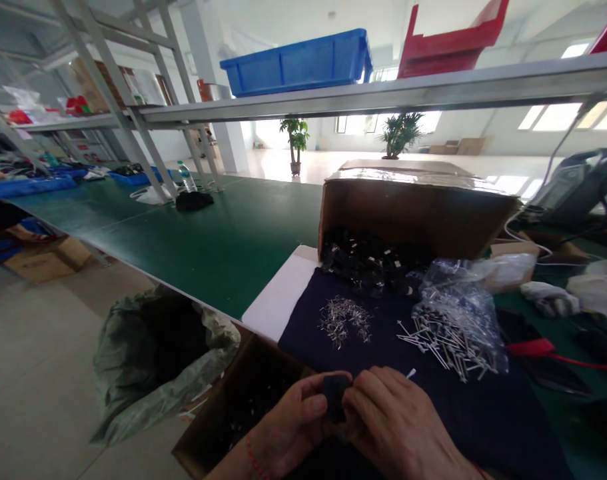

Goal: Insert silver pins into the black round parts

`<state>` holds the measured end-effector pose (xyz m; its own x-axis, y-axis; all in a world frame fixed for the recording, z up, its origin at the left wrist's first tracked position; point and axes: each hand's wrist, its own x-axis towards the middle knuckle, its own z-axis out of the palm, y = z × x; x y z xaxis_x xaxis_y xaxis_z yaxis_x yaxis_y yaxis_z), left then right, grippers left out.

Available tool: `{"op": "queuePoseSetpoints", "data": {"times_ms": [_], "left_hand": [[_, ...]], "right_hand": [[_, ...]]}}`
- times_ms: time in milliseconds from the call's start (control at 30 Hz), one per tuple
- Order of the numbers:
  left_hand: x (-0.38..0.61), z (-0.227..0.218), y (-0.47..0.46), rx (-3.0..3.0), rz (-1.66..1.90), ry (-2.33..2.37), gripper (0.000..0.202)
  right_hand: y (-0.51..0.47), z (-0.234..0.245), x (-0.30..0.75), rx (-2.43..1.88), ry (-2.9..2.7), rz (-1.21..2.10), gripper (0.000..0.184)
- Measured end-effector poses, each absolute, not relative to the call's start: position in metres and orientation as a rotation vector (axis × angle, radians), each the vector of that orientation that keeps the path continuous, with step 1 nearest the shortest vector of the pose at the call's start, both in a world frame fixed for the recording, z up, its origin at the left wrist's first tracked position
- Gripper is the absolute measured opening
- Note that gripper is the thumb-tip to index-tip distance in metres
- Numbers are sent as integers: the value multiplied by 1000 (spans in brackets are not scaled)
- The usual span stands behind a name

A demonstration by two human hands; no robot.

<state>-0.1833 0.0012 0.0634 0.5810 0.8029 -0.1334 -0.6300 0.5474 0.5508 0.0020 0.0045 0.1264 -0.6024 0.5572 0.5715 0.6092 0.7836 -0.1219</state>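
Near the table's front edge, my left hand point(296, 417) pinches a small black block-shaped part point(336, 395) between thumb and fingers. Against the right side of that part, my right hand point(396, 413) is closed, its fingertips pressed together; what they grip is hidden. A small white tip point(411, 374) shows just beyond the right knuckles. Under the hands lies a dark blue cloth point(383, 340). On it are a loose heap of small shiny metal pins point(344, 321) and, farther right, long headed metal pins point(450, 347) spilling from a clear plastic bag point(463, 293).
A cardboard box point(413, 213) on its side holds many black parts point(368, 260). Below the table edge stand an open carton point(253, 387) and a greenish sack point(128, 373). Overhead, a shelf point(293, 103) carries a blue bin point(298, 63). Gloves point(550, 298) lie at right.
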Motion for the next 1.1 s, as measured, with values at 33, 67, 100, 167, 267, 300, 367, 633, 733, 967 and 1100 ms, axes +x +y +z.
{"op": "queuePoseSetpoints", "data": {"times_ms": [33,67,100,167,267,300,367,633,733,967,1100], "left_hand": [[-183,63,1,487,869,410,54],[-182,62,1,497,862,422,56],[-182,61,1,508,854,431,58],[-181,60,2,533,839,451,62],[-180,62,4,580,813,494,67],[-180,63,5,597,811,520,69],[-181,67,5,615,810,566,71],[-186,78,3,698,799,623,77],[-187,81,4,786,804,625,73],[-180,82,7,955,939,581,64],[-175,72,2,947,994,559,65]], "right_hand": [[5,125,3,-857,-2384,-172,17],[5,124,4,-850,-2396,-220,18],[5,123,6,-838,-2407,-251,19],[3,122,8,-829,-2429,-275,20],[1,122,9,-838,-2444,-276,21],[0,122,9,-842,-2440,-270,21],[0,121,8,-857,-2399,-237,22],[-3,116,7,-908,-2315,-163,20],[-4,115,7,-918,-2294,-131,20],[-7,112,8,-982,-2128,80,20],[-17,99,7,-1002,-2024,179,18]]}}
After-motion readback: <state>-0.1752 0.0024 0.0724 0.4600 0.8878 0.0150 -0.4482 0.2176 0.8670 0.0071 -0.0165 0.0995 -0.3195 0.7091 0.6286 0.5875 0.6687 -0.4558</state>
